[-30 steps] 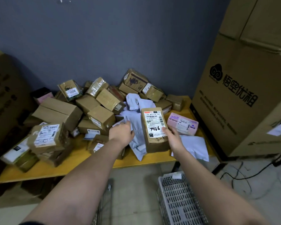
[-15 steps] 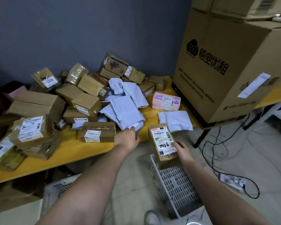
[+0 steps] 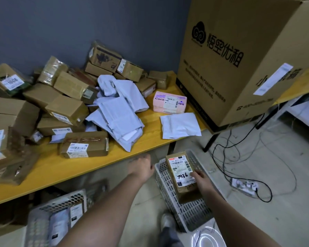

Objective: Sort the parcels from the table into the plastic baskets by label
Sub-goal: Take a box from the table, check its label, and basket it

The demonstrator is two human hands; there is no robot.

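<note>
Below the front edge of a yellow table [image 3: 64,168], seen from a camera worn on the head, a person's right hand [image 3: 201,180] grips a brown cardboard parcel [image 3: 184,177] by its right side, thumb over the white shipping label, which bears the handwritten number 7936. This parcel is over a white slotted plastic basket [image 3: 184,209] that stands on the floor; whether it rests on the basket or is held just above it cannot be told. The left hand [image 3: 141,166] hangs in the air just left of that basket, near the table edge, holding nothing, its fingers loosely curled. A second white basket [image 3: 48,220] sits at lower left, partly under the table, with a few dark packets inside. On the table lies a heap of brown boxes [image 3: 66,107], one of them labelled 1006 [image 3: 11,82], beside a pile of pale grey mailer bags [image 3: 119,111]. To the right of these lie a pink box [image 3: 169,102] and one flat white mailer [image 3: 180,125] near the table's front edge. A very large printed cardboard carton [image 3: 239,56] stands at the right end of the table. Black cables and a white power strip [image 3: 243,186] lie on the floor at right.
</note>
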